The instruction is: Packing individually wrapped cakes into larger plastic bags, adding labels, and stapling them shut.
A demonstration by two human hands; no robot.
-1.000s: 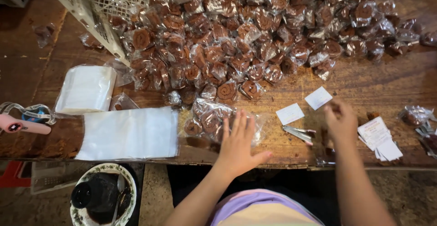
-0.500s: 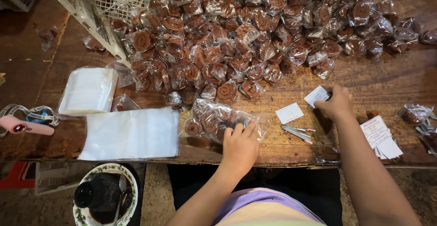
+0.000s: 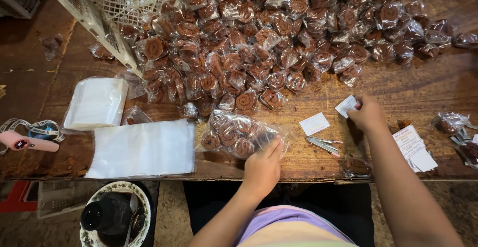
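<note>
The white basket [image 3: 94, 13] is cut off by the top edge.

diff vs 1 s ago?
The right hand went from the table edge up to a small white card and took hold of it. The left hand closed onto the clear bag of brown rolls. The second card, clip and flat bags stayed put.
</note>
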